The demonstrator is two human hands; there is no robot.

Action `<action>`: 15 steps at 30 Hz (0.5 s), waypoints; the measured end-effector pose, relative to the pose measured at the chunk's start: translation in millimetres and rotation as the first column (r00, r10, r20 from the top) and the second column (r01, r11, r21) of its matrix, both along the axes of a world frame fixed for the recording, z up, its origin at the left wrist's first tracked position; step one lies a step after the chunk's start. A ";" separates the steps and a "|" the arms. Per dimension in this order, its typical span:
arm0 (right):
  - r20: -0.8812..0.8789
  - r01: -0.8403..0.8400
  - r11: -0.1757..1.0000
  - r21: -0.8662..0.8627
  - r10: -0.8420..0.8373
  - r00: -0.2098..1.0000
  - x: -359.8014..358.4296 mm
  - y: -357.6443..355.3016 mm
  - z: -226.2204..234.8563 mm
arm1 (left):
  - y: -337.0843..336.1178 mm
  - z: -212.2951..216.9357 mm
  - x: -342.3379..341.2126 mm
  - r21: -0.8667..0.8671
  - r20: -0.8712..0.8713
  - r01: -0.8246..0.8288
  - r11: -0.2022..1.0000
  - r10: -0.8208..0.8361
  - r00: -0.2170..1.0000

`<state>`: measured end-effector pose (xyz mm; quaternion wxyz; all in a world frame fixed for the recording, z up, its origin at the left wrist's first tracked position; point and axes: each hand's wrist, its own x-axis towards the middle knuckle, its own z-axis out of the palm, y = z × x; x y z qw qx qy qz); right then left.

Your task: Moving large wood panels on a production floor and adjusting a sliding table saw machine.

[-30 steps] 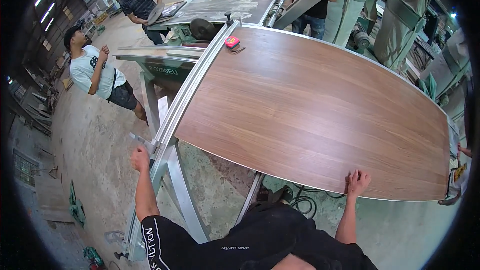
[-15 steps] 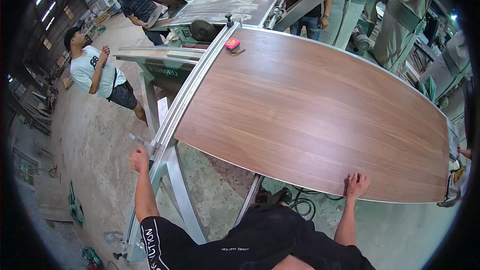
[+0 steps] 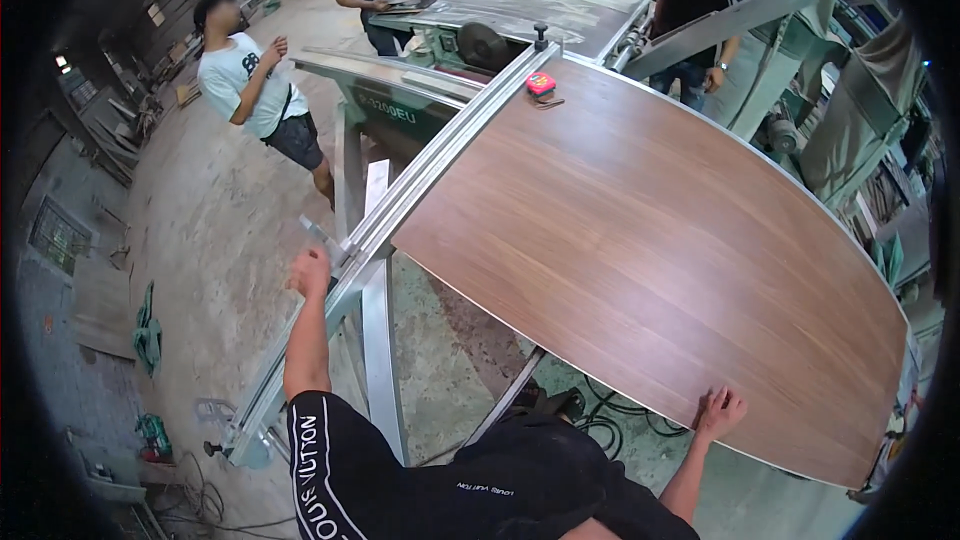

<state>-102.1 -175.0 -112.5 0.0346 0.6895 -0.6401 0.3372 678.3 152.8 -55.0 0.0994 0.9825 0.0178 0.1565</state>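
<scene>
A large wood-grain board [image 3: 640, 240] lies flat against a long aluminium fence [image 3: 440, 155]. My right hand [image 3: 720, 414] rests on the board's near edge, its fingers on the top face. At the near left, my left hand [image 3: 311, 272] is beside a stop [image 3: 328, 239] on the fence, with its fingers curled. What they hold, if anything, is hidden. On the board's far left corner sits a red tape measure [image 3: 541, 87], out of reach of both hands.
A dark round saw guard [image 3: 482, 46] stands beyond the fence on the machine table [image 3: 530, 15]. A person in a white shirt [image 3: 250, 85] stands at the left; two others are at the back. Cables [image 3: 605, 420] lie on the floor beneath the board.
My view has turned, so the board and machine sit farther right in it. Both hands keep about the same places on the board and at the stop.
</scene>
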 end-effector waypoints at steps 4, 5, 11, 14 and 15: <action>0.008 -0.007 1.000 -0.003 0.007 1.000 -1.0 -1.7 -1.4 | -0.8 3.3 -3.2 0.005 0.013 0.028 1.000 -0.028 1.000; 0.013 -0.006 1.000 0.009 0.006 1.000 -0.7 -2.3 -2.0 | 2.7 3.7 -1.6 0.008 0.016 0.020 1.000 -0.020 1.000; -0.024 0.005 1.000 0.005 -0.005 1.000 -3.9 -4.9 -6.6 | -6.9 15.9 -13.3 -0.025 0.008 0.052 0.998 -0.052 0.999; -0.023 -0.005 1.000 0.003 0.006 1.000 -4.6 -5.5 -8.1 | -8.5 24.4 -19.9 -0.034 0.015 0.044 0.998 -0.044 0.999; -0.017 -0.016 1.000 -0.005 0.016 1.000 -5.1 -5.2 -8.2 | -13.0 29.3 -24.8 -0.031 -0.021 0.029 0.999 -0.029 0.999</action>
